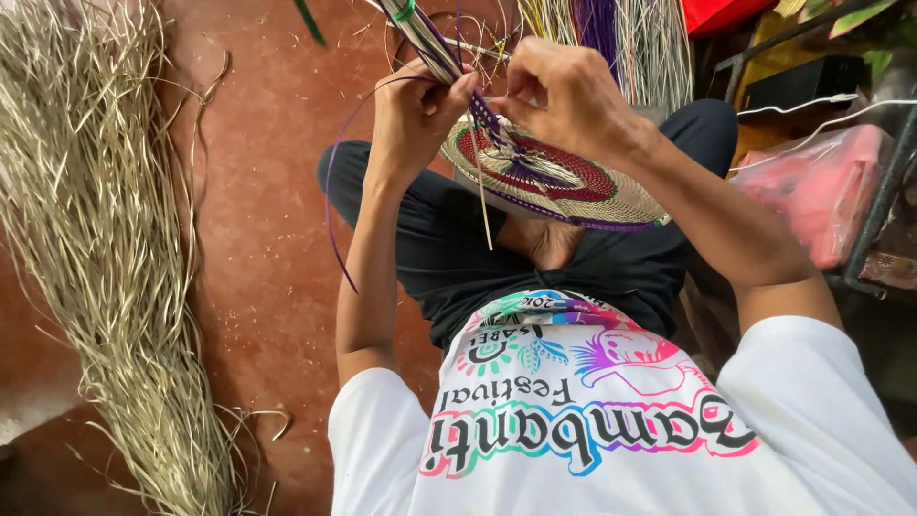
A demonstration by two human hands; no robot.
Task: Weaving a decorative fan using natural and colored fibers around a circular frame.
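On the person's lap, at the centre of the scene, a round woven mat (554, 177) of natural, red and purple rings is lying tilted, its far edge propped up toward the hands so the working rim is facing the weaver. The left hand (415, 115) is grasping a bundle of straw strands (425, 38), apparently pinning them against the mat's far rim to keep tension. The right hand (564, 91) is pinching closed on a purple strand (487, 119) just beside the left thumb, seemingly guiding it into the weave; what the fingertips are clamping beyond that cannot be told. A loose purple length (330, 201) is trailing down the left side over the red floor (267, 239). A large heap of dried straw (105, 239) is lying along the far left, within arm's reach. A pink plastic bag (821, 186) is resting to the right.
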